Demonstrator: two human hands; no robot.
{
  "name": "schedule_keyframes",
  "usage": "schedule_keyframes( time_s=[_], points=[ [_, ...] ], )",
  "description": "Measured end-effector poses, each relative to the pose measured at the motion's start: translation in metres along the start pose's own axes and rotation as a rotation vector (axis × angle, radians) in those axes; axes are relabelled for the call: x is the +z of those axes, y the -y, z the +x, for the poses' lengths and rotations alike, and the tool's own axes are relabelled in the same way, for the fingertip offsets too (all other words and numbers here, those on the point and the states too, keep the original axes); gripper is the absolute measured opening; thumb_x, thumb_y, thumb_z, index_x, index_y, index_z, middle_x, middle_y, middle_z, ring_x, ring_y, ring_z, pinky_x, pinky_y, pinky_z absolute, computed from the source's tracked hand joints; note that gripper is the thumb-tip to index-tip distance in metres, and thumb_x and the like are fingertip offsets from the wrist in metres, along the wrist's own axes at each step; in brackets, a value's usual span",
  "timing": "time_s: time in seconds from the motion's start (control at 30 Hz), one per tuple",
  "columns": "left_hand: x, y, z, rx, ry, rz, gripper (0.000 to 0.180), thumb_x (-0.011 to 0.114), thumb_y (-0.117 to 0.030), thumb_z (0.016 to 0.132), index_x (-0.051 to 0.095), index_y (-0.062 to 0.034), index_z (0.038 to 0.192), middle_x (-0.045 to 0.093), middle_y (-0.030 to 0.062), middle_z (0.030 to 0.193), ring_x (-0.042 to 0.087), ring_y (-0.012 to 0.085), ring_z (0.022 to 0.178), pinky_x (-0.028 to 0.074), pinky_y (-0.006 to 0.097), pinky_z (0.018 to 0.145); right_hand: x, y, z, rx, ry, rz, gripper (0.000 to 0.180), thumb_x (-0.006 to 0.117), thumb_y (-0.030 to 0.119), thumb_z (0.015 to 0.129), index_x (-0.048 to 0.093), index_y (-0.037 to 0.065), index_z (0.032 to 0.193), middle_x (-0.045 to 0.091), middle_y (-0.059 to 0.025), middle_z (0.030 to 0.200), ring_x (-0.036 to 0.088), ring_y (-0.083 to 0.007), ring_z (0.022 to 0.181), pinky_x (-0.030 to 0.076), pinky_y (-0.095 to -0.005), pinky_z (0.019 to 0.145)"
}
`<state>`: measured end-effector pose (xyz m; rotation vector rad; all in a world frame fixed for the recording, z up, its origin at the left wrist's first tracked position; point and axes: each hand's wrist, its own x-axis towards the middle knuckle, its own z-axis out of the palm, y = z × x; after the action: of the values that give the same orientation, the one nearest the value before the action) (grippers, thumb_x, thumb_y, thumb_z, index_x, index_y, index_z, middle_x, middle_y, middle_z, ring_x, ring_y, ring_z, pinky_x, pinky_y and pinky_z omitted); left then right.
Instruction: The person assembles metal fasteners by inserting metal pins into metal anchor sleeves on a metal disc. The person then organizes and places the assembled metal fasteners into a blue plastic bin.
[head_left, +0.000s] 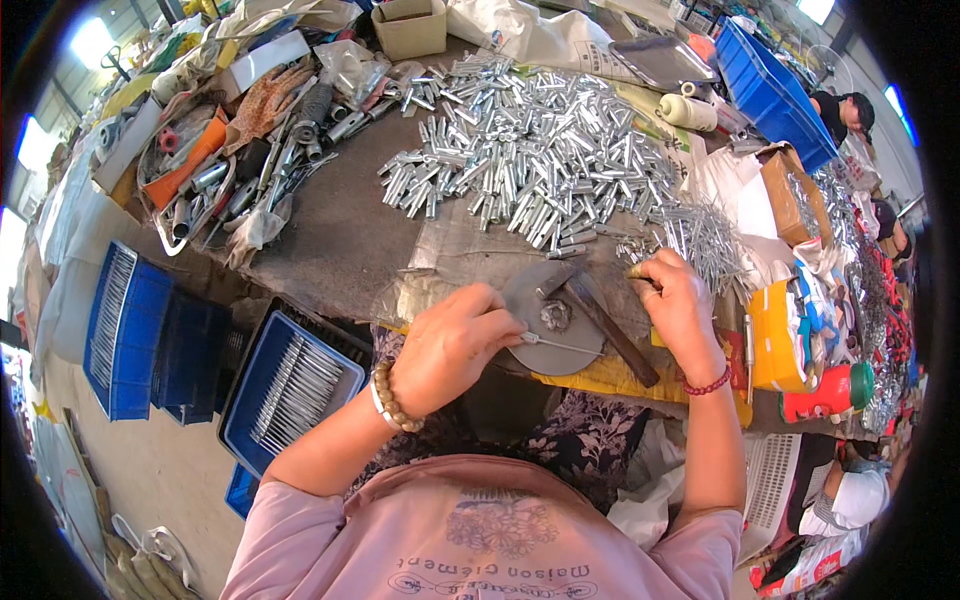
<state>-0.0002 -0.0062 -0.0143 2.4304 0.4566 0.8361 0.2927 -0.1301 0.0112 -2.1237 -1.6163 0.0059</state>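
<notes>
My left hand (pixel 452 345) pinches a thin metal rod (pixel 560 345) that lies across a round grey metal plate (pixel 575 355) at the table's front edge. A hammer (pixel 600 315) rests on the plate with its wooden handle pointing down and right. My right hand (pixel 678 305) is at the plate's right side, fingers closed on a small brass-coloured piece (pixel 637 271). Behind both hands spreads a big heap of short silver metal tubes (pixel 535 150). A smaller pile of thin silver pins (pixel 700 240) lies just beyond my right hand.
Blue crates (pixel 290 385) with metal rods stand on the floor at left. A tray of tools and pipe parts (pixel 215 160) fills the table's far left. A blue bin (pixel 770 95), a cardboard box (pixel 795 195), yellow packs and a red bottle (pixel 825 392) crowd the right. Other people sit at right.
</notes>
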Motion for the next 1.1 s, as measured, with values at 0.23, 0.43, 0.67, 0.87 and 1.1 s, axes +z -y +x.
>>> schedule_keyframes(
  time_s=[0.23, 0.43, 0.67, 0.87, 1.1],
  points=[
    [-0.001, -0.002, -0.001, 0.002, -0.015, 0.001, 0.020, 0.084, -0.009, 0.079, 0.079, -0.0111, 0.099, 0.065, 0.0061, 0.096, 0.068, 0.0279, 0.088, 0.055, 0.037, 0.073, -0.003, 0.010, 0.006, -0.016, 0.003, -0.063, 0.010, 0.074, 0.006, 0.082, 0.074, 0.005, 0.093, 0.065, -0.0111, 0.092, 0.068, -0.0334, 0.089, 0.055, -0.0436, 0.078],
    [0.000, -0.001, -0.001, 0.004, -0.008, 0.010, 0.018, 0.083, -0.011, 0.082, 0.078, -0.0119, 0.099, 0.064, 0.0058, 0.095, 0.067, 0.0279, 0.087, 0.055, 0.038, 0.073, 0.010, 0.018, 0.010, -0.195, -0.062, -0.244, 0.014, 0.075, 0.003, 0.080, 0.067, 0.001, 0.091, 0.067, -0.0151, 0.091, 0.068, -0.0365, 0.087, 0.056, -0.0439, 0.078],
    [-0.003, -0.003, 0.000, 0.002, 0.010, 0.020, 0.017, 0.081, -0.013, 0.084, 0.076, -0.0127, 0.100, 0.063, 0.0054, 0.095, 0.066, 0.0285, 0.087, 0.054, 0.039, 0.072, 0.009, 0.087, -0.023, 0.057, 0.107, 0.692, 0.011, 0.073, -0.003, 0.090, 0.069, 0.001, 0.099, 0.073, -0.0031, 0.086, 0.069, -0.0068, 0.079, 0.055, -0.0249, 0.067],
    [0.000, -0.002, 0.001, 0.009, 0.006, 0.024, 0.015, 0.080, -0.014, 0.084, 0.075, -0.0123, 0.098, 0.063, 0.0062, 0.095, 0.066, 0.0299, 0.086, 0.054, 0.040, 0.071, 0.030, 0.095, -0.030, -0.238, -0.066, 0.487, 0.020, 0.077, -0.008, 0.078, 0.069, 0.000, 0.094, 0.069, -0.0110, 0.094, 0.071, -0.0247, 0.088, 0.056, -0.0345, 0.078],
    [-0.002, 0.000, -0.001, -0.006, 0.013, 0.023, 0.015, 0.081, -0.014, 0.084, 0.075, -0.0119, 0.098, 0.062, 0.0067, 0.095, 0.067, 0.0305, 0.085, 0.054, 0.041, 0.070, 0.032, 0.096, -0.031, -0.200, -0.028, 0.485, 0.022, 0.077, -0.008, 0.074, 0.069, 0.000, 0.092, 0.066, -0.0122, 0.097, 0.068, -0.0320, 0.092, 0.055, -0.0381, 0.081]
  ],
)
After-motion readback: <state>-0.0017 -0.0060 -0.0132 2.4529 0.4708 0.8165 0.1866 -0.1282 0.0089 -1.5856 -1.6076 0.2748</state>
